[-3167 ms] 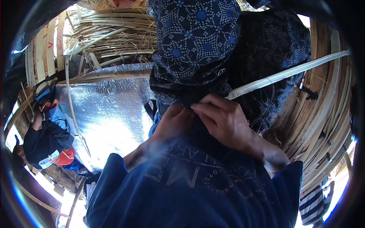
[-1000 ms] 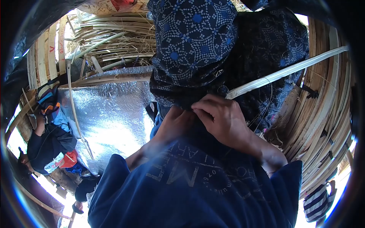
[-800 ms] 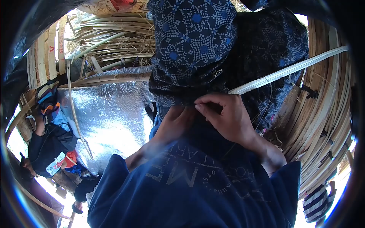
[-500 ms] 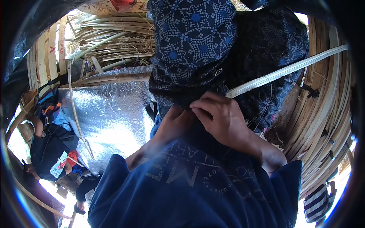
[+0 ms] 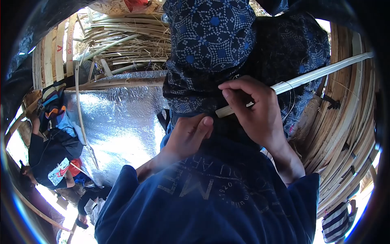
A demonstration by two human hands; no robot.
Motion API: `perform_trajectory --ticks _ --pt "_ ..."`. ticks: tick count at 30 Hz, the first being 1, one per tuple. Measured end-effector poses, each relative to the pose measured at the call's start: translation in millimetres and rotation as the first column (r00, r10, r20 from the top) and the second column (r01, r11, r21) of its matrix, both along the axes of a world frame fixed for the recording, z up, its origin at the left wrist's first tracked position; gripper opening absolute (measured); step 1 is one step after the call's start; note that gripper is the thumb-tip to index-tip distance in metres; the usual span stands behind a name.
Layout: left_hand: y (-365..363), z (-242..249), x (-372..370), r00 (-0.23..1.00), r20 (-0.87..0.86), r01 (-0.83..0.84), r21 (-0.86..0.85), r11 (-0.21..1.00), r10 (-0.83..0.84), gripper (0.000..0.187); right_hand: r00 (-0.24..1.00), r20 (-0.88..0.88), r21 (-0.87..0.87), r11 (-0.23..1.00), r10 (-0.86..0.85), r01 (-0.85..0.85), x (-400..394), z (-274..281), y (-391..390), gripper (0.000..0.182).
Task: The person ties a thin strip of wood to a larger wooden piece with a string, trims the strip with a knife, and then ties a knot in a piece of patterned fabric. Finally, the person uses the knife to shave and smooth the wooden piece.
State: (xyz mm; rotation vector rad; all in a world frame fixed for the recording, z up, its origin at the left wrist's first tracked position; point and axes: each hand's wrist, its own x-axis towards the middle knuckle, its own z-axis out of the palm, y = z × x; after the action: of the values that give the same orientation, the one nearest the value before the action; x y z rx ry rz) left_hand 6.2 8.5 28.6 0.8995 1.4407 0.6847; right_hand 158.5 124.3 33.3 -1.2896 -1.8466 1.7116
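My left hand (image 5: 190, 134) is closed in front of my shirt, its thumb pressed against the curled fingers; anything inside is too small to make out. To its right and slightly higher, my right hand (image 5: 256, 107) has thumb and index finger nearly together, and what they pinch, if anything, cannot be seen. A pale split strip (image 5: 321, 74) lies across the patterned dark blue cloth (image 5: 211, 44) over my legs. It passes behind my right hand, and its near end shows between the two hands.
Shiny foil sheeting (image 5: 118, 122) covers the left side. Bundled strips (image 5: 345, 122) stand at the right, with more strips (image 5: 130, 40) at the upper left. Another person in black (image 5: 50, 158) is at the far left. Striped cloth (image 5: 335, 223) shows at the lower right.
My hands, close together before, have moved apart. My right hand has risen and shifted right. More of the strip's near end shows between them. The other person's arm is raised higher.
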Motion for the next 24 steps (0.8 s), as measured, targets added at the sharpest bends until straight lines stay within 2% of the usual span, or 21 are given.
perform_trajectory --ticks 3,5,6,8,9,11,12,14,20,23,24 --pt "9.5 9.3 -2.2 1.0 -0.016 -0.018 0.012 1.0 0.018 0.05 0.998 -0.055 0.096 0.995 -0.017 0.023 4.1 3.7 2.2 0.009" --pt "14.6 13.8 -0.1 0.997 0.044 -0.064 0.034 0.997 0.062 0.05 0.986 -0.165 -0.07 0.997 -0.032 0.021 8.5 10.8 2.5 0.012" --pt "16.8 15.5 0.1 0.997 0.041 -0.061 0.046 0.997 0.059 0.05 0.985 -0.169 -0.058 0.998 -0.032 0.023 10.1 15.7 3.2 0.012" --pt "20.7 18.5 1.5 0.993 0.105 -0.059 0.053 0.997 0.053 0.048 0.981 -0.186 -0.149 0.986 0.049 -0.077 14.1 26.3 3.4 0.017" --pt "24.3 21.5 3.5 0.993 0.106 -0.05 0.066 0.997 0.043 0.048 0.968 -0.249 -0.169 0.982 0.035 -0.079 14.9 24.5 -0.8 0.026" --pt "32.7 28.7 9.6 0.981 0.151 -0.138 0.131 0.982 0.118 0.046 0.958 -0.284 -0.143 0.987 0.027 -0.071 14.4 30.8 -2.9 0.029" --pt "35.9 30.4 11.9 0.983 0.153 -0.128 0.144 0.981 0.105 0.046 0.947 -0.321 -0.131 0.989 0.026 -0.072 14.8 33.2 -3.0 0.033" --pt "41.9 32.4 16.4 0.978 0.156 -0.159 0.135 0.978 0.137 0.052 0.949 -0.314 -0.105 0.993 0.022 -0.057 19.7 33.7 -2.9 0.037" --pt "50.0 29.9 19.1 0.975 0.218 -0.089 0.203 0.975 0.044 0.047 0.942 -0.325 -0.154 0.987 -0.086 0.037 34.3 38.3 -7.5 0.034" --pt "49.6 21.7 18.1 0.963 0.261 -0.114 0.192 0.975 0.061 0.046 0.963 -0.221 -0.083 0.987 -0.154 0.138 46.4 41.9 -9.8 0.031" --pt "50.3 19.1 18.0 0.959 0.28 -0.096 0.192 0.977 0.039 0.046 0.966 -0.174 0.03 0.98 -0.19 0.198 52.5 43.1 -9.7 0.03"
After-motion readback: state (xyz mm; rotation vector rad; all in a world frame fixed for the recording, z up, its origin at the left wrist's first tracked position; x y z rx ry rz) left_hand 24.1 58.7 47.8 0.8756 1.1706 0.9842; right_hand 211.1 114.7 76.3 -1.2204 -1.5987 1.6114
